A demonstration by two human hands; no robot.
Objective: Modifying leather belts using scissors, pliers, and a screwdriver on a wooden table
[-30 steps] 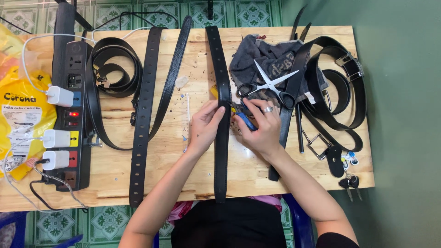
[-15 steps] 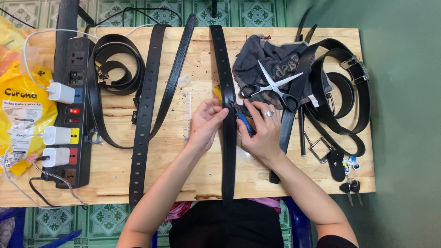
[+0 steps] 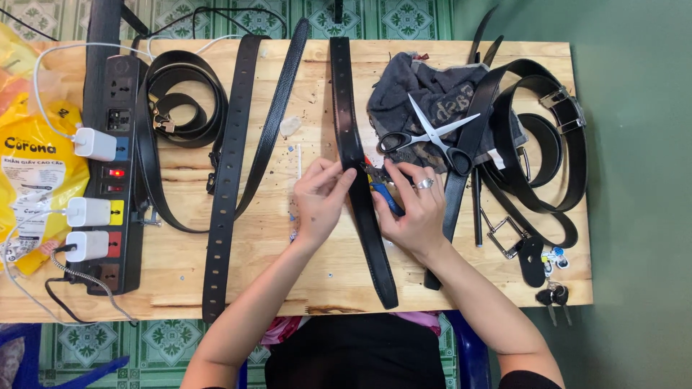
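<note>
A long black leather belt (image 3: 347, 108) lies down the middle of the wooden table (image 3: 317, 288). My left hand (image 3: 319, 198) pinches the belt's left edge at mid-length. On the belt's right side, my right hand (image 3: 412, 209), which wears a ring, grips a small blue-handled tool (image 3: 385, 193) pressed against the strap. The tool's tip is hidden by my fingers.
Scissors (image 3: 425, 135) lie on a grey cloth (image 3: 425, 90) at the back right, beside coiled black belts (image 3: 537, 144), a metal buckle (image 3: 502, 234) and keys (image 3: 551, 292). Two more straps (image 3: 227, 180) and a coiled belt (image 3: 180, 97) lie left. A power strip (image 3: 112, 173) and yellow package (image 3: 32, 173) sit far left.
The belt's near end has swung slightly to the right. Both hands stay on the belt at the same spot, with the tool still against it.
</note>
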